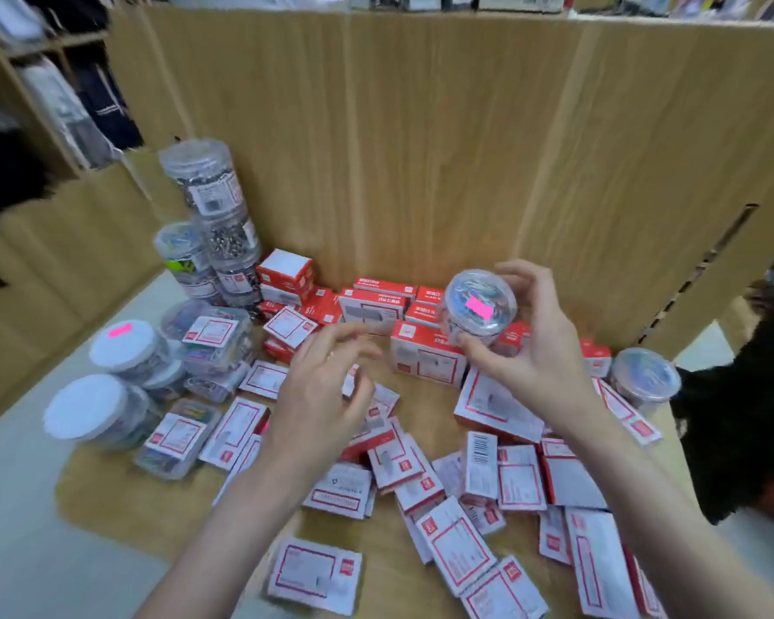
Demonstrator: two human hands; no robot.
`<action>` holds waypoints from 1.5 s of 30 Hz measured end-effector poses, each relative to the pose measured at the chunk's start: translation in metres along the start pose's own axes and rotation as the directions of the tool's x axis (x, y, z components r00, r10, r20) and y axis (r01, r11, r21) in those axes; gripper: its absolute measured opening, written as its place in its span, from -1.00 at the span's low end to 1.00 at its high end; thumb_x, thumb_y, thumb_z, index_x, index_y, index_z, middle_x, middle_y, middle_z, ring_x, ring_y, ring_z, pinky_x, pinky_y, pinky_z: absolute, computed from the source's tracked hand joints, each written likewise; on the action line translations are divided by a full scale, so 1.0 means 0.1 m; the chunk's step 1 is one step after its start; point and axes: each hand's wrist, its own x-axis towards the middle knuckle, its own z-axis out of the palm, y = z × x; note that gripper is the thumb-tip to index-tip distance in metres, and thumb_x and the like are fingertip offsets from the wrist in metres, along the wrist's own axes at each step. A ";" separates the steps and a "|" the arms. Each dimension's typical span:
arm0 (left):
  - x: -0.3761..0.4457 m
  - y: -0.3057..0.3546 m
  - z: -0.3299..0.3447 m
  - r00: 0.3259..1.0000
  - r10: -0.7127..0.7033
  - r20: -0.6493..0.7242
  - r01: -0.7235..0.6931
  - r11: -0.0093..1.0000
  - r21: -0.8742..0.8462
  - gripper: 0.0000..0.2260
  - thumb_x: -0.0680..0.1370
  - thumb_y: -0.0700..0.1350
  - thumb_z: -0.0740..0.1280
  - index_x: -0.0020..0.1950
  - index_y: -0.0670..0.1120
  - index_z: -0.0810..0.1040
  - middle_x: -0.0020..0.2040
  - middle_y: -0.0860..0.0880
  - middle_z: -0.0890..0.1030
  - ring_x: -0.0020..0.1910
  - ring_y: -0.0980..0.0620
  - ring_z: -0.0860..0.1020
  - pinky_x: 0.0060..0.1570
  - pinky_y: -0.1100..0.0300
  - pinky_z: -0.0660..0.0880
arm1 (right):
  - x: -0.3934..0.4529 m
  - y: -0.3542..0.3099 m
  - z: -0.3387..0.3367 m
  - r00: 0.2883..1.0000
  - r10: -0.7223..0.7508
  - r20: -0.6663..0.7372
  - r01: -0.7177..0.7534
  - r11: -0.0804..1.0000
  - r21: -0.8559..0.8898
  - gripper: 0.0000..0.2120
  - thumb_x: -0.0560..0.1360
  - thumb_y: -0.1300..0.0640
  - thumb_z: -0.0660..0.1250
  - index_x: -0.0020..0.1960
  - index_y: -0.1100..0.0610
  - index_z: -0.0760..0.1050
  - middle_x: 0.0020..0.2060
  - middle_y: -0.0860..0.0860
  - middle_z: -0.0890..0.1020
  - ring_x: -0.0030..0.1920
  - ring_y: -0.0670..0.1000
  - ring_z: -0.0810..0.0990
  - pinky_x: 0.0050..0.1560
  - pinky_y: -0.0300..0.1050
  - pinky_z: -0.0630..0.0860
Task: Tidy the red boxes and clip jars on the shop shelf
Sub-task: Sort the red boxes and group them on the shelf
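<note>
We see a wooden shelf (108,489) with a wood-grain back panel (421,149). Red-and-white boxes (454,545) lie scattered across it; clear clip jars (206,180) stand stacked at its left, and another jar (644,379) at right.

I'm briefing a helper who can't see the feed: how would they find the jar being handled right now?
Start at the wooden back panel of the shelf and drop to the red boxes at its foot. Just above them, the right hand grips a clear round clip jar. It alone is lifted off the shelf, with a pink sticker on its see-through lid.
</note>
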 end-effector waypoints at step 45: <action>-0.69 -1.53 -1.32 0.968 -0.226 -0.108 0.240 0.960 0.145 -0.56 0.53 0.02 0.01 0.33 -0.13 0.37 0.22 0.12 0.35 0.25 0.20 0.20 0.23 0.52 0.03 | 0.77 -0.88 2.64 0.807 -0.162 0.568 0.403 0.854 -0.330 -0.79 0.46 0.24 0.30 0.10 0.21 0.47 0.08 0.13 0.41 -0.02 0.10 0.45 0.00 -0.06 0.43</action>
